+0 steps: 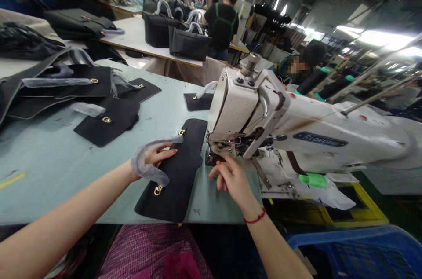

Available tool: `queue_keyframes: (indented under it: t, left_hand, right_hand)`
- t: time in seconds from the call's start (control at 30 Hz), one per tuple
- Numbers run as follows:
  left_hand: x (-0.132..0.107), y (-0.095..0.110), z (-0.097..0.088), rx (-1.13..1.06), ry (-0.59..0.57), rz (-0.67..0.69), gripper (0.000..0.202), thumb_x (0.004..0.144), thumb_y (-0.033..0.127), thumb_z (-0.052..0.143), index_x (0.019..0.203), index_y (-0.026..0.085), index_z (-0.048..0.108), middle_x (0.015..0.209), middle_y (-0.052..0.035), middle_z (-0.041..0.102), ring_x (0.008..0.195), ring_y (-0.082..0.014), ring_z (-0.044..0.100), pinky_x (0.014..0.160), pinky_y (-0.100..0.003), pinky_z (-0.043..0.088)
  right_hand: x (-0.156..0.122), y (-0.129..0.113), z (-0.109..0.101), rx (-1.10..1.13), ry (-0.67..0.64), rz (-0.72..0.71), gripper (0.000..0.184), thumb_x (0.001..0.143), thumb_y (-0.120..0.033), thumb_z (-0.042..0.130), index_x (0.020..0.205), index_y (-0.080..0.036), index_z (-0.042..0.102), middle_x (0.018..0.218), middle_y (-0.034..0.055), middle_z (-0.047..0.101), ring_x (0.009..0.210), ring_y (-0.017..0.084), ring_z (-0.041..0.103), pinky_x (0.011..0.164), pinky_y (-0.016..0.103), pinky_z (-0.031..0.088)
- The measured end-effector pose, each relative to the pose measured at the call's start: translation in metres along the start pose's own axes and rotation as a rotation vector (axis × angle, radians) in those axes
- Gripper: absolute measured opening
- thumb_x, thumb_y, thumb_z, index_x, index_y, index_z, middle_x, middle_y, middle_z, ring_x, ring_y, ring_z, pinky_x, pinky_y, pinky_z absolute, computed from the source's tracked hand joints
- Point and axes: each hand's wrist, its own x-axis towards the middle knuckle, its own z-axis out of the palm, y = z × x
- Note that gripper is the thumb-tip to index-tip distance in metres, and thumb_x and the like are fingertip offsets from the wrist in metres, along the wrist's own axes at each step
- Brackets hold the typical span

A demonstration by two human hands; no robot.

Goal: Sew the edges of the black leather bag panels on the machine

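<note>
A black bag panel (180,164) lies on the table just left of the sewing machine's needle area. Its curved handle (140,156), wrapped in clear plastic film, is fixed by gold-coloured rings. My left hand (158,155) reaches through the handle loop, its outstretched fingers resting on the panel. Close below the head of the white sewing machine (250,111) is my right hand (231,175), loosely bent with fingers apart near the presser foot. Nothing shows in its fingers; a thread there would be too fine to see.
More black panels with wrapped handles (108,118) lie at the left, and one panel (198,101) is behind the machine head. Finished black bags (189,43) stand on a table beyond. A blue crate (356,244) and yellow crate (369,208) are low right. Several people work around.
</note>
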Motion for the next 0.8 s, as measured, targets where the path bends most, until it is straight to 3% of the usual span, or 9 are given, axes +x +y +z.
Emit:
queue_keyframes:
  t: [0.13,0.2,0.23,0.3,0.33,0.43,0.5,0.63,0.8]
  left_hand:
    - [-0.021,-0.006,-0.025,0.002,0.275,0.093,0.029,0.071,0.036,0.077,0.093,0.021,0.067,0.109,-0.0071,0.069,0.112,-0.0295,0.061,0.096,-0.042,0.050]
    - [-0.052,-0.009,-0.022,0.037,0.410,0.239,0.025,0.081,0.039,0.068,0.101,0.024,0.062,0.114,-0.0011,0.063,0.117,-0.0259,0.055,0.104,-0.041,0.042]
    - [-0.069,-0.011,-0.014,0.121,0.432,0.326,0.024,0.082,0.040,0.067,0.101,0.025,0.063,0.108,-0.0015,0.063,0.108,-0.0257,0.057,0.101,-0.043,0.043]
    - [-0.101,-0.014,0.014,0.226,0.195,0.435,0.018,0.083,0.039,0.066,0.092,0.023,0.067,0.102,-0.0043,0.063,0.099,-0.0243,0.059,0.093,-0.039,0.047]
    - [-0.112,-0.016,0.031,0.238,0.042,0.416,0.016,0.084,0.036,0.064,0.091,0.022,0.068,0.102,-0.0058,0.064,0.098,-0.0237,0.059,0.088,-0.036,0.049]
    - [-0.118,-0.018,0.080,0.133,-0.247,0.169,0.029,0.083,0.032,0.063,0.109,0.019,0.068,0.101,-0.0070,0.067,0.075,-0.0155,0.059,0.067,-0.027,0.050]
    - [-0.106,-0.018,0.104,-0.037,-0.280,0.006,0.043,0.079,0.030,0.067,0.120,0.017,0.063,0.099,-0.0059,0.066,0.059,-0.0094,0.051,0.053,-0.023,0.043]
    - [-0.087,-0.012,0.127,-0.411,-0.267,-0.128,0.048,0.070,0.024,0.074,0.116,0.012,0.066,0.098,-0.0069,0.064,0.063,-0.0088,0.053,0.046,-0.018,0.039]
    - [-0.088,-0.005,0.130,-0.568,-0.235,-0.212,0.038,0.068,0.017,0.076,0.104,0.010,0.071,0.096,-0.0073,0.064,0.065,-0.0080,0.054,0.047,-0.016,0.042]
  right_hand:
    - [0.015,-0.004,0.010,0.142,0.103,0.034,0.021,0.088,-0.035,0.051,0.077,-0.017,0.052,0.058,-0.0020,0.063,0.034,0.005,0.041,0.034,0.015,0.025]
    - [0.013,-0.005,0.010,0.158,0.140,0.015,0.029,0.087,-0.031,0.052,0.062,-0.017,0.050,0.049,-0.0033,0.055,0.034,0.004,0.038,0.035,0.016,0.024]
    - [0.012,-0.005,0.009,0.154,0.146,0.003,0.033,0.086,-0.030,0.051,0.056,-0.016,0.048,0.046,-0.0034,0.051,0.034,0.004,0.037,0.036,0.016,0.024]
    - [0.010,-0.008,0.006,0.134,0.143,-0.013,0.039,0.086,-0.027,0.049,0.049,-0.016,0.047,0.042,-0.0034,0.046,0.034,0.004,0.035,0.037,0.017,0.024]
    - [0.009,-0.010,0.005,0.119,0.139,-0.014,0.040,0.086,-0.027,0.048,0.047,-0.016,0.047,0.040,-0.0036,0.044,0.034,0.004,0.034,0.038,0.018,0.024]
    - [0.009,-0.018,0.001,0.043,0.126,-0.015,0.041,0.087,-0.027,0.046,0.047,-0.017,0.049,0.040,-0.0038,0.043,0.034,0.005,0.035,0.039,0.019,0.026]
    - [0.010,-0.022,-0.001,-0.028,0.117,-0.018,0.039,0.087,-0.025,0.045,0.049,-0.017,0.049,0.042,-0.0034,0.046,0.036,0.006,0.038,0.040,0.019,0.028]
    - [0.010,-0.026,-0.012,-0.264,0.064,-0.051,0.038,0.093,-0.025,0.042,0.056,-0.018,0.049,0.047,-0.0030,0.051,0.039,0.008,0.043,0.046,0.020,0.035]
    - [0.019,-0.030,-0.026,-1.043,0.174,-0.225,0.023,0.093,-0.018,0.049,0.080,-0.016,0.068,0.082,0.0081,0.072,0.078,0.019,0.067,0.074,0.027,0.048]
